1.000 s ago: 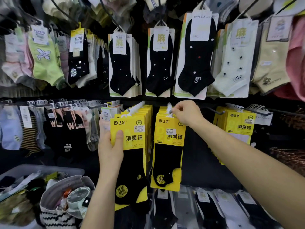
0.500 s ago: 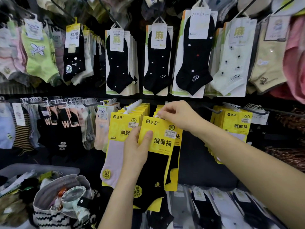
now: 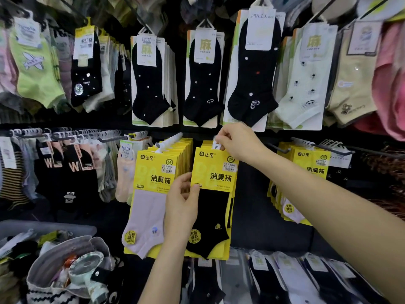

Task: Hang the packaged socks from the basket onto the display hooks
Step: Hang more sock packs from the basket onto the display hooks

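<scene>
A yellow-carded pack of black socks point(image 3: 215, 207) hangs at the front of the middle stack on the lower rail. My right hand point(image 3: 237, 143) pinches its white hanger tab point(image 3: 217, 144) at the top, where the hook is hidden. My left hand point(image 3: 183, 201) grips the pack's left edge, thumb on the front of the card. To the left, a stack of yellow packs fronted by pale pink socks point(image 3: 151, 205) hangs on a white-tipped hook point(image 3: 169, 140). The grey basket point(image 3: 54, 229) sits at lower left.
Another yellow stack point(image 3: 306, 172) hangs on the right. Black and cream sock packs point(image 3: 252, 69) fill the upper row. Striped and black socks point(image 3: 54, 170) crowd the left rail. A fabric bag holding a small fan point(image 3: 85, 268) stands in front of the basket. Flat packs point(image 3: 285, 277) line the bottom.
My left hand carried the black sock pack from the left stack across to the middle stack. My right hand moved from the old front pack's tab to this pack's tab.
</scene>
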Available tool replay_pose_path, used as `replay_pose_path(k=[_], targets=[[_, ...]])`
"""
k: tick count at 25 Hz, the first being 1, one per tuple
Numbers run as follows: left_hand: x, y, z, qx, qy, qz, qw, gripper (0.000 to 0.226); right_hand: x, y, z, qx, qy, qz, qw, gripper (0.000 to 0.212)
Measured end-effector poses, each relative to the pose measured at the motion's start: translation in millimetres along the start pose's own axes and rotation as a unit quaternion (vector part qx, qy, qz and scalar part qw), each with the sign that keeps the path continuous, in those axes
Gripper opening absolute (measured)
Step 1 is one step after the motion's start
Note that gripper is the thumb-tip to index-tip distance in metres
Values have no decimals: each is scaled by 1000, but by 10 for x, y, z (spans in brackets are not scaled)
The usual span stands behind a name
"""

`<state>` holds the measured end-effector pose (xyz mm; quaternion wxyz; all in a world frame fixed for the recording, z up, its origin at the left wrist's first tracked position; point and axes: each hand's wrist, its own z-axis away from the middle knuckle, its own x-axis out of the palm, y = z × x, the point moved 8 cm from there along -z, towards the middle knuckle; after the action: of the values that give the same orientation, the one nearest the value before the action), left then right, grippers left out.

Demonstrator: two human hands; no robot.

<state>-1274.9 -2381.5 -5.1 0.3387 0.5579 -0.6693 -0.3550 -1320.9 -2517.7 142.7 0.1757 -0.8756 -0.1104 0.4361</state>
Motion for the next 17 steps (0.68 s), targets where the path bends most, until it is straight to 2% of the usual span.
replay_pose_path(k=[4, 7, 9, 11, 15, 17], targets=[[57, -47, 1, 1, -21, -48, 999, 14, 15, 31, -42, -1, 10, 8, 1000, 18], [51, -29, -1, 4, -23, -112, 993, 17, 71, 67, -23, -7, 3, 21, 1000, 19], [38, 43, 8, 27, -15, -183, 983, 14, 138, 111, -7, 0, 7, 15, 1000, 15], [3, 171, 11, 71, 4, -246, 967, 23, 134, 171, 13, 11, 32, -2, 999, 6], [-332, 339, -47, 94, 66, -197, 974, 31, 10, 83, 289, -24, 143, -85, 986, 3], [-609, 291, -103, 74, 107, -185, 974, 35, 242, -56, 483, -30, 104, -135, 985, 7]])
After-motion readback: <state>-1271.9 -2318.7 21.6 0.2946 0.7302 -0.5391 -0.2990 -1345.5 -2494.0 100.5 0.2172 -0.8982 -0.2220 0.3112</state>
